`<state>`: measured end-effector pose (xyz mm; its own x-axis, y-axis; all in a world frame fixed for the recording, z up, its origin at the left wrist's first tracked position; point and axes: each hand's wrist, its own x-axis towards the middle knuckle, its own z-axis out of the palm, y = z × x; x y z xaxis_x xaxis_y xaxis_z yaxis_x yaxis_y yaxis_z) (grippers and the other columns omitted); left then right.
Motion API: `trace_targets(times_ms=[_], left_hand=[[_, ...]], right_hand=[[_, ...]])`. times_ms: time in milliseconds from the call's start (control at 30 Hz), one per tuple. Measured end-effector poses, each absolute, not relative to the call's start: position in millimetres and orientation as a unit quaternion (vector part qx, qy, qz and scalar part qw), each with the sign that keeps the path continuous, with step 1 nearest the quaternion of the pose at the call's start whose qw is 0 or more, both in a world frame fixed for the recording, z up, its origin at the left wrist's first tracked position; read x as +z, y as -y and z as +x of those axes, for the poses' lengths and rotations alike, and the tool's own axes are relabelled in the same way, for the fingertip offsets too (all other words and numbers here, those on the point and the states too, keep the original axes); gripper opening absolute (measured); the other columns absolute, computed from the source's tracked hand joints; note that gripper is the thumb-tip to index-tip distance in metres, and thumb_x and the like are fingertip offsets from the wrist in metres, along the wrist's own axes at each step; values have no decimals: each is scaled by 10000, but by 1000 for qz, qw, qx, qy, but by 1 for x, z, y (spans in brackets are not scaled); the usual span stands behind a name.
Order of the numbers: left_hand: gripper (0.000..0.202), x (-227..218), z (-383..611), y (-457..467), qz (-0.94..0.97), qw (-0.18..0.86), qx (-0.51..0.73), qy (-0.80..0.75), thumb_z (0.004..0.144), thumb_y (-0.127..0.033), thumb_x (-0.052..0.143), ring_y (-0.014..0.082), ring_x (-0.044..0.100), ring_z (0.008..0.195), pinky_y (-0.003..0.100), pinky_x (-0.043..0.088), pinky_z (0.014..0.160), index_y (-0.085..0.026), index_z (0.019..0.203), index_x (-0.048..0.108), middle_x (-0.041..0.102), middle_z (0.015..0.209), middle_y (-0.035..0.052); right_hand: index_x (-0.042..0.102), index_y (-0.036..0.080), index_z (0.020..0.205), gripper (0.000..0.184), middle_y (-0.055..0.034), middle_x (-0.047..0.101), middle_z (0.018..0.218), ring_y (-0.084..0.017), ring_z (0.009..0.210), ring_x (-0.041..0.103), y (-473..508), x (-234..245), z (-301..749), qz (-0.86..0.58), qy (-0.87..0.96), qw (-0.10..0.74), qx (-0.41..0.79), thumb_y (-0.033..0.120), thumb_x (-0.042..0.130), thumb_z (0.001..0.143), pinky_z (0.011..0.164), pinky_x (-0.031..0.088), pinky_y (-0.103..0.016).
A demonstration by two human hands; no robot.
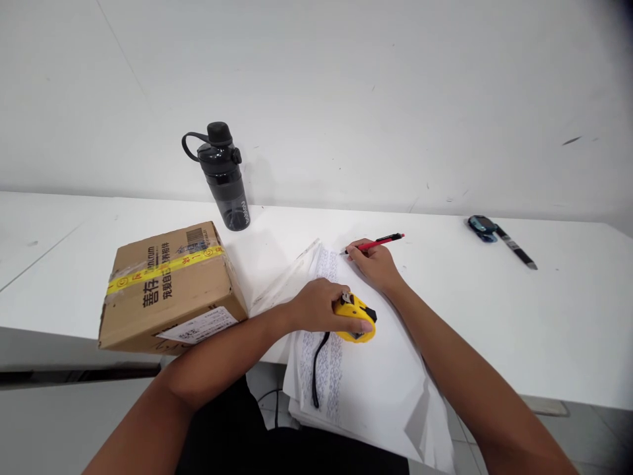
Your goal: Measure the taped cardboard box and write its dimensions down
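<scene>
My left hand [319,305] is closed around a yellow tape measure [357,318] that rests on a stack of white paper sheets [376,382]; its black wrist strap [319,369] trails toward me. My right hand [373,264] pinches a red pen [378,243], whose tip touches the top edge of the paper near a band of printed text. The paper stack hangs partly over the table's front edge.
A taped cardboard box [171,287] sits at the left on the white table [544,316]. A dark water bottle [225,175] stands by the wall. A blue-black utility knife [499,237] lies at the far right.
</scene>
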<state>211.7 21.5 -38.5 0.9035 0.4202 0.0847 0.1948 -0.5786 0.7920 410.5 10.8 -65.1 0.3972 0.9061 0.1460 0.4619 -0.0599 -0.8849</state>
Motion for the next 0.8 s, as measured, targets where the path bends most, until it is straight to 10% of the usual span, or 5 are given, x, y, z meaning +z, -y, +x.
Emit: trace_targets(times_ms=[800], left_hand=[[532, -33, 210, -20, 877, 432, 123, -171, 694, -594, 698, 86, 378, 506, 261, 284, 533, -196, 581, 364, 403, 519, -66]], right_hand=[[629, 192, 705, 241, -25, 653, 667, -169, 629, 557, -9, -66, 409, -714, 467, 484, 195, 407, 570, 796, 606, 426, -290]])
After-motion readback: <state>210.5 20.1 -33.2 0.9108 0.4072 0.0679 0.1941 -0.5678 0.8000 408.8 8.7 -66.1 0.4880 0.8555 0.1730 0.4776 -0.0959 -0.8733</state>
